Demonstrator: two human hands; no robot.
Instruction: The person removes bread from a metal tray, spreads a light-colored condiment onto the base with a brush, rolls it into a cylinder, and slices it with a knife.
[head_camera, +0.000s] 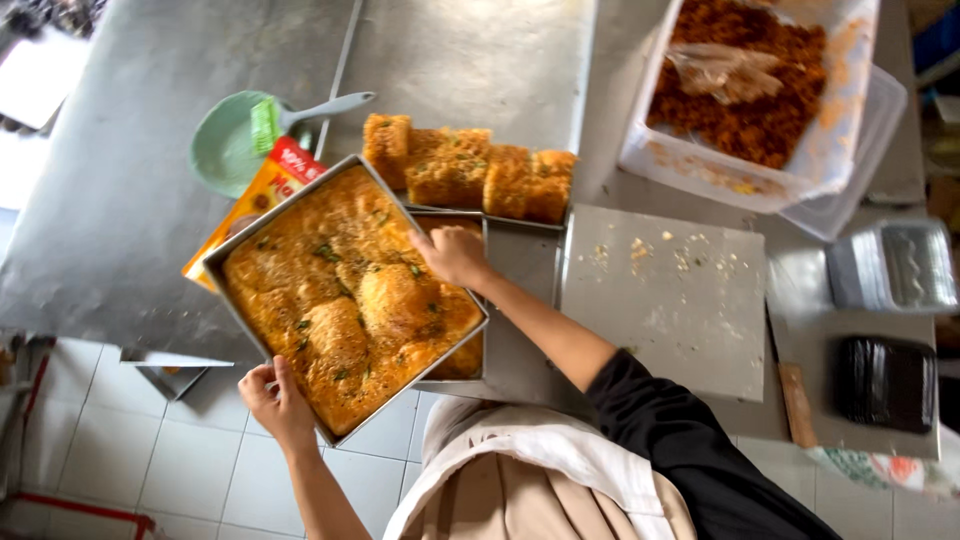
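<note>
A square metal baking pan (222, 268) full of golden-brown baked bread with green flecks is tilted over the table's near edge. My left hand (272, 395) grips the pan's near corner. My right hand (452, 254) rests on the pan's far right edge, touching the bread. Under that side lies a second metal pan (470, 362), mostly hidden. Beyond it, a row of cut bread blocks (470, 172) stands on the steel table (130, 200).
A green plastic scoop (232, 143) and an orange-red packet (262, 190) lie left of the pan. A grey cutting board (665, 310) with crumbs sits right. A lined tub of brown shredded filling (745, 85) stands far right, with foil containers (893, 265) and black lids (885, 382).
</note>
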